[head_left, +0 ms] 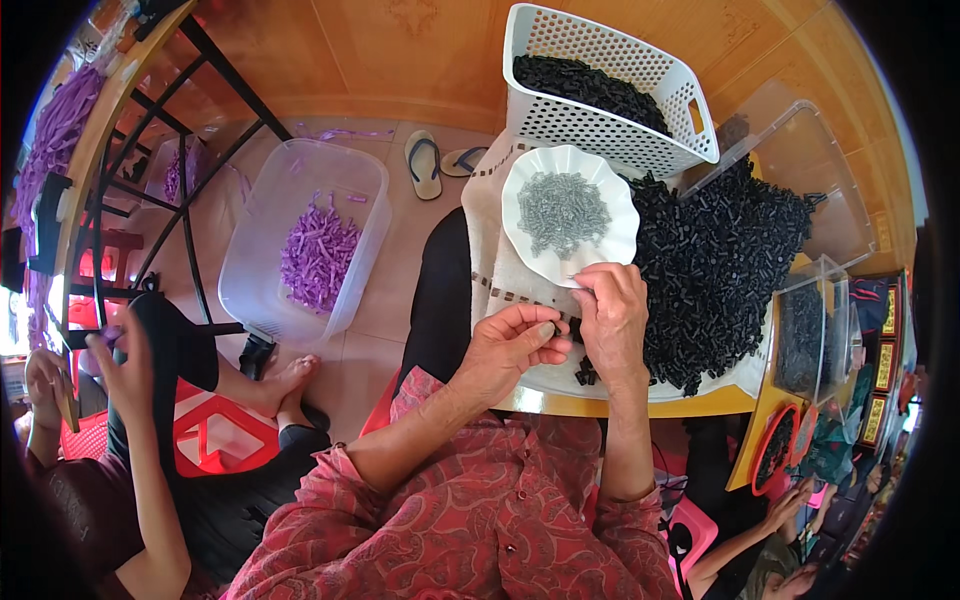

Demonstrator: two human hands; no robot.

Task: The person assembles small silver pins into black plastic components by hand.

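The left hand (515, 342) has its thumb and fingers pinched on a small black piece (561, 327), dark and stubby, held up just over the near edge of the table (610, 405). The right hand (612, 308) has its thumb and forefinger at the near rim of a white plate (622, 225); I can't tell whether they're closed on anything. That plate is smooth and glossy, its border scalloped like a flower, and its middle is covered with tiny clear pieces (563, 213), glassy and greyish. Right beside it spreads a thick heap of black pieces (715, 270), short cylinders with a dull sheen, lying every which way. Under the plate runs a pale, soft-looking cloth (488, 230) with a checkered brown stripe. Behind stands a white plastic basket (580, 122), its walls punched with round holes, holding more of the black bits.
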